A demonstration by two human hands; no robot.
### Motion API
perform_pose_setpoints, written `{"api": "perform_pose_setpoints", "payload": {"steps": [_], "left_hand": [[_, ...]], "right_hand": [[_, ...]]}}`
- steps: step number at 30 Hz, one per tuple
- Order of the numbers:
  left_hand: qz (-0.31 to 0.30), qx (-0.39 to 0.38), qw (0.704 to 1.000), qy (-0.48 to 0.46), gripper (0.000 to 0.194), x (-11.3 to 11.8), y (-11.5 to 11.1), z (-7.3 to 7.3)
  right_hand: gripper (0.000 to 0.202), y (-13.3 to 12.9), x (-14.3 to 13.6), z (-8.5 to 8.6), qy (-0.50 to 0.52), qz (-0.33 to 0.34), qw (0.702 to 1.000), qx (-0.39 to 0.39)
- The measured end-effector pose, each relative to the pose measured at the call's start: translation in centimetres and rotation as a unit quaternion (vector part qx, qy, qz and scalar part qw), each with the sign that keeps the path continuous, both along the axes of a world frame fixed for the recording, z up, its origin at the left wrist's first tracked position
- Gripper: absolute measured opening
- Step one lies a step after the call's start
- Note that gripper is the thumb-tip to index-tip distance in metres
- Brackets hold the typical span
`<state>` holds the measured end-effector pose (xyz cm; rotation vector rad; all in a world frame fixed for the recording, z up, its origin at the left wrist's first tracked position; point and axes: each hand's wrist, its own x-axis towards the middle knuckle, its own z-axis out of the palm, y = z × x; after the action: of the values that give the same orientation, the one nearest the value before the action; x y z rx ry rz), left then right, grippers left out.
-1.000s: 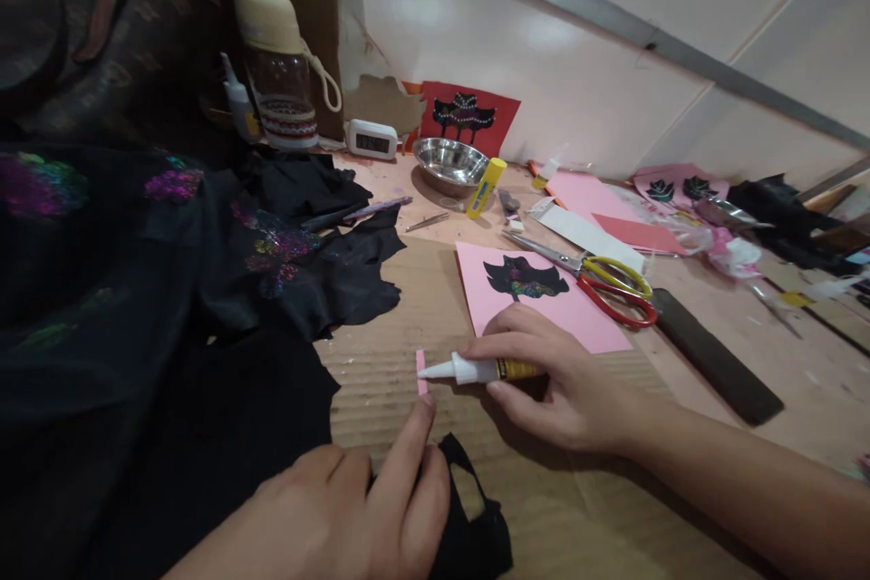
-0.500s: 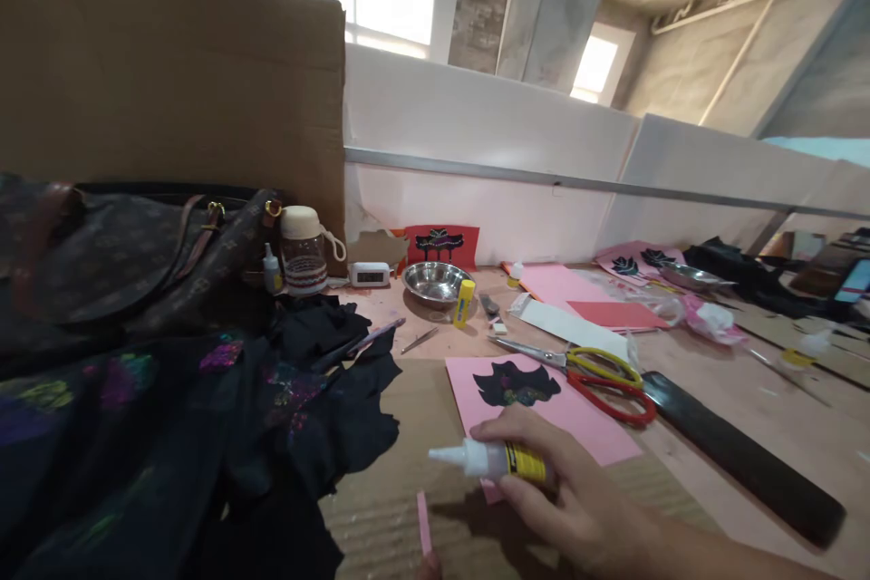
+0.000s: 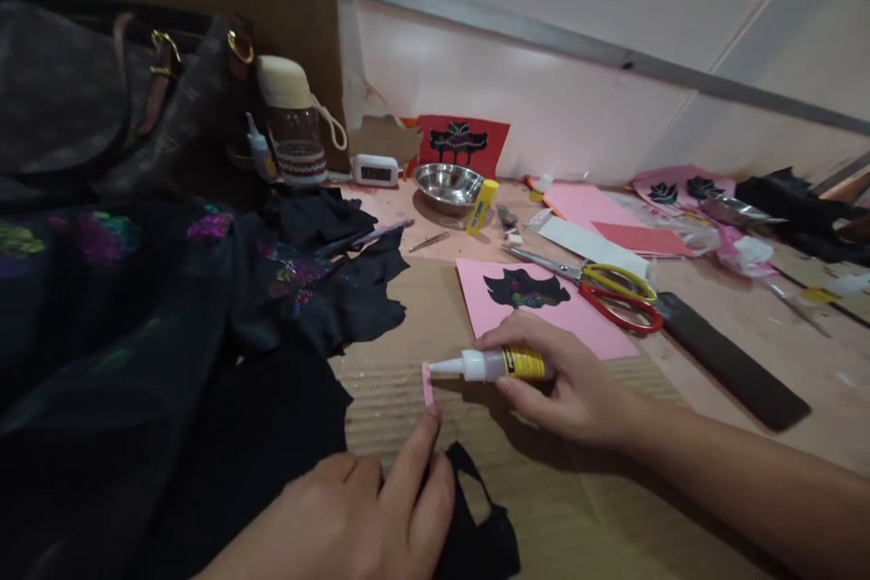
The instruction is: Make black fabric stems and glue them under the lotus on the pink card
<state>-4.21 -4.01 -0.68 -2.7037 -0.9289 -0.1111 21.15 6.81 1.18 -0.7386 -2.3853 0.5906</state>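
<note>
My right hand (image 3: 544, 372) is closed round a small glue bottle (image 3: 499, 364) with a white nozzle and yellow label. The bottle lies nearly level, its tip at the far end of a narrow pink paper strip (image 3: 428, 387). With fingers closed, my left hand (image 3: 367, 498) holds the near end of that strip at the index fingertip, over corrugated cardboard (image 3: 577, 489). Beside this hand is a cut black cloth piece (image 3: 499, 539) with a hole in it. Just beyond the bottle lies pink paper (image 3: 591, 335) bearing a black, glittery cloth cutout (image 3: 523, 288).
Red-and-yellow-handled scissors (image 3: 622, 294) and a dark flat bar (image 3: 734, 362) lie at right. Black sequined cloth (image 3: 163, 317) covers the left side. Farther back stand a metal bowl (image 3: 449, 186), a glue stick (image 3: 481, 207), a small display device (image 3: 375, 170) and a drinking bottle (image 3: 295, 122).
The view has tilted down, and my left hand now shows much more fully. The glue bottle's nozzle, earlier apart from the pink strip, is now at its far end.
</note>
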Motion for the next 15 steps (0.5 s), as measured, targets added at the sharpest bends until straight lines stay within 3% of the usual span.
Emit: {"api": "perform_pose_setpoints", "payload": {"steps": [4,9,15], "left_hand": [[-0.015,0.035,0.999,-0.019,0.029,0.35,0.29,0.6],[-0.006,0.055,0.997,-0.049,0.03,0.65,0.3,0.17],[-0.008,0.035,0.998,-0.05,0.029,0.42,0.1,-0.15]], "right_hand": [[0.026,0.07,-0.14,0.09,-0.014,0.021,1.0,0.003],[0.023,0.07,-0.38,0.12,-0.035,0.025,0.999,-0.009],[0.022,0.15,-0.54,-0.31,-0.031,-0.033,0.999,0.006]]}}
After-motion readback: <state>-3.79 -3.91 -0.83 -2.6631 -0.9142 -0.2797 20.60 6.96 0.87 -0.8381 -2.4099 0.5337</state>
